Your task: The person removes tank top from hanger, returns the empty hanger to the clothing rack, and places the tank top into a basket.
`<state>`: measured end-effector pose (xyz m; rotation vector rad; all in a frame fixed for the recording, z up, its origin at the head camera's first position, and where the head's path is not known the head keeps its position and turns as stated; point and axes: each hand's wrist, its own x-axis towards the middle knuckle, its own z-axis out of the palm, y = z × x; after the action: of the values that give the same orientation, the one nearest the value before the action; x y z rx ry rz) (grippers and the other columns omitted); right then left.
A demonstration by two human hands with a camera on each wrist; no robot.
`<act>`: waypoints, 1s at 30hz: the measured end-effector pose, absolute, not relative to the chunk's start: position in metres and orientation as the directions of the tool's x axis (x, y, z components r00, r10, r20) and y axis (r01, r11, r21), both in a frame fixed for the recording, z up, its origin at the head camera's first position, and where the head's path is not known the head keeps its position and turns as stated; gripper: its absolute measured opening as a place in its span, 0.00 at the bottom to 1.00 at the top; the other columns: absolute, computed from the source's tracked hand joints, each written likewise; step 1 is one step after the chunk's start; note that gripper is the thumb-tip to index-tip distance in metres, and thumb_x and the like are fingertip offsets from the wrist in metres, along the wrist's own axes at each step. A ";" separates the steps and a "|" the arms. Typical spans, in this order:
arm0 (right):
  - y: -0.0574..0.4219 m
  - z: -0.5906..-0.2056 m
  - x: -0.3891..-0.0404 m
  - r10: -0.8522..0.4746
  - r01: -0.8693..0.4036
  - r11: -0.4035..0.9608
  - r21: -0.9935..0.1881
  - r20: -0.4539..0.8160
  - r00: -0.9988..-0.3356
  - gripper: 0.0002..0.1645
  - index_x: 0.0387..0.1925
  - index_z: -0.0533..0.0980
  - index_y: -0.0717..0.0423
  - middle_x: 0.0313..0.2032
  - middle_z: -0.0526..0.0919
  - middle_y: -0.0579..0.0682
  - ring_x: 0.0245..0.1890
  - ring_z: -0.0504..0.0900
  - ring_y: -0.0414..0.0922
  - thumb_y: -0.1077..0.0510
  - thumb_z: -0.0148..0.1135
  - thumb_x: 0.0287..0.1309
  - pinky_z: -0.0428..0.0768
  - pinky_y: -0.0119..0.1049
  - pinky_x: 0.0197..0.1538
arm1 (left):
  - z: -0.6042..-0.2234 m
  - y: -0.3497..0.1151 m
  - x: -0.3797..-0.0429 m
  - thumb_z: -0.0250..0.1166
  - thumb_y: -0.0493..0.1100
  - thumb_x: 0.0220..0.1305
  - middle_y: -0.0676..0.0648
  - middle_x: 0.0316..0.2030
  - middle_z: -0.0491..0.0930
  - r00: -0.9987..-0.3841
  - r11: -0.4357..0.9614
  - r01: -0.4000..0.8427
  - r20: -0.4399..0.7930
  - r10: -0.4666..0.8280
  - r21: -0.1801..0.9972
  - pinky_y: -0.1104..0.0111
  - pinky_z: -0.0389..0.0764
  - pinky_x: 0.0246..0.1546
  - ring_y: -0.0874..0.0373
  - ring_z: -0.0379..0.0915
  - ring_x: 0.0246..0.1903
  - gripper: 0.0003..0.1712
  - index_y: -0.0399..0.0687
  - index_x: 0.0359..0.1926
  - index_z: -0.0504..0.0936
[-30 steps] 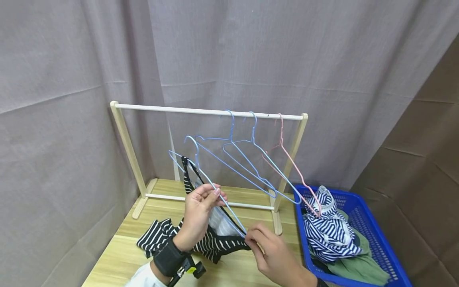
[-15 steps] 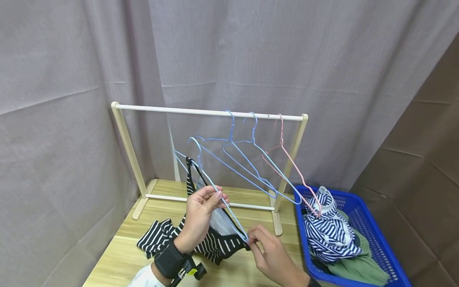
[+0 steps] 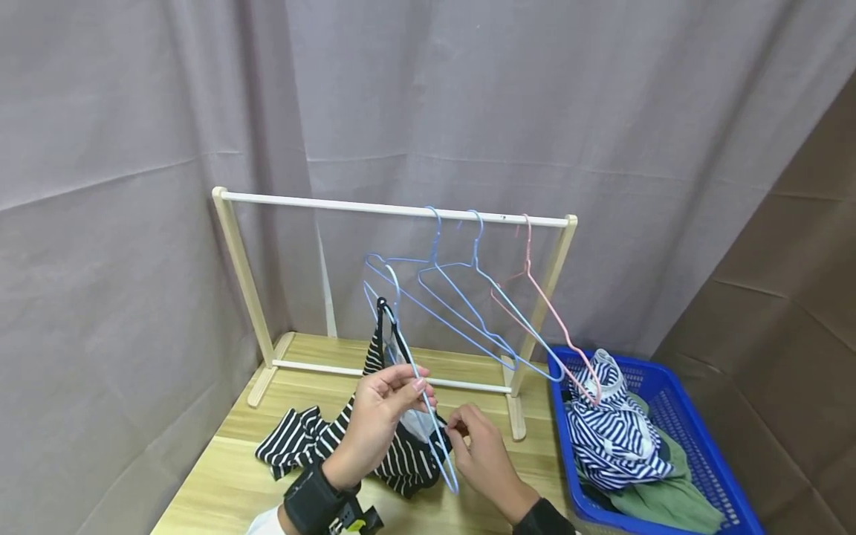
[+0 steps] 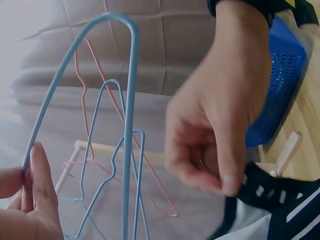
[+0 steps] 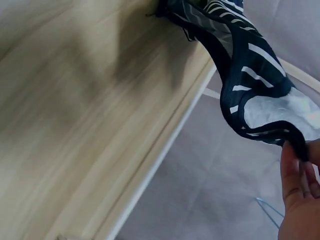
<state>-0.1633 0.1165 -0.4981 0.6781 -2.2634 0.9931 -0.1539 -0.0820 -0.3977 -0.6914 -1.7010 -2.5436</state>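
My left hand pinches one arm of a light blue wire hanger, which slants over the table. A black-and-white striped garment with black trim hangs from the hanger's far part, and its other part lies on the table. My right hand pinches the black edge of that garment, just right of the hanger. In the left wrist view, the rounded near end of the hanger stands apart from the right fingers, outside the trim. The garment's pale inside shows beside the right fingertips in the right wrist view.
Behind the hands stands a rack with a white rail. Two blue hangers and a pink hanger hang at its right. A blue basket at the right holds a striped garment and green cloth.
The hanger and my left hand have moved right and slightly down. The hanger's near end has left my right fingers, which now hold the garment's edge apart from it.
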 end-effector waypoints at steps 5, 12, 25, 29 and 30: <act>0.102 -0.511 -0.175 -0.186 -0.594 0.585 -0.552 0.622 -0.761 0.13 0.37 0.77 0.56 0.34 0.81 0.47 0.33 0.79 0.31 0.74 0.69 0.57 0.85 0.26 0.34 | -0.399 -0.082 -0.151 0.61 0.30 0.74 0.55 0.35 0.89 -0.869 -0.395 0.270 0.398 0.292 0.878 0.73 0.92 0.42 0.66 0.87 0.35 0.18 0.12 0.54 0.74; 0.093 -0.527 -0.185 -0.189 -0.508 0.612 -0.606 0.512 -0.838 0.08 0.43 0.79 0.56 0.37 0.82 0.46 0.34 0.80 0.34 0.69 0.67 0.65 0.86 0.26 0.36 | -0.399 -0.083 -0.146 0.61 0.29 0.73 0.56 0.34 0.89 -0.856 -0.410 0.263 0.407 0.318 0.873 0.74 0.91 0.40 0.66 0.88 0.36 0.20 0.08 0.54 0.71; 0.090 -0.539 -0.187 -0.170 -0.464 0.605 -0.648 0.464 -0.869 0.11 0.44 0.81 0.51 0.37 0.81 0.42 0.36 0.81 0.34 0.69 0.67 0.65 0.87 0.27 0.38 | -0.403 -0.082 -0.140 0.60 0.29 0.73 0.58 0.34 0.89 -0.868 -0.378 0.248 0.378 0.323 0.892 0.75 0.91 0.41 0.67 0.87 0.36 0.20 0.08 0.54 0.72; 0.089 -0.540 -0.185 -0.196 -0.479 0.611 -0.630 0.466 -0.863 0.09 0.46 0.82 0.53 0.38 0.82 0.43 0.36 0.81 0.34 0.66 0.67 0.67 0.87 0.27 0.37 | -0.407 -0.082 -0.138 0.60 0.29 0.73 0.58 0.35 0.89 -0.868 -0.364 0.250 0.374 0.327 0.897 0.75 0.91 0.41 0.67 0.87 0.36 0.19 0.09 0.53 0.73; 0.088 -0.540 -0.185 -0.203 -0.486 0.616 -0.620 0.471 -0.859 0.08 0.45 0.82 0.53 0.38 0.82 0.43 0.36 0.81 0.34 0.65 0.67 0.68 0.87 0.27 0.37 | -0.408 -0.082 -0.138 0.60 0.29 0.73 0.58 0.35 0.89 -0.866 -0.365 0.253 0.378 0.327 0.896 0.75 0.91 0.41 0.67 0.87 0.36 0.19 0.09 0.53 0.73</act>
<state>-0.1850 0.0884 -0.5403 0.5526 -2.4881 1.1083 -0.1381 -0.0820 -0.4077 -0.8207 -1.7961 -2.5033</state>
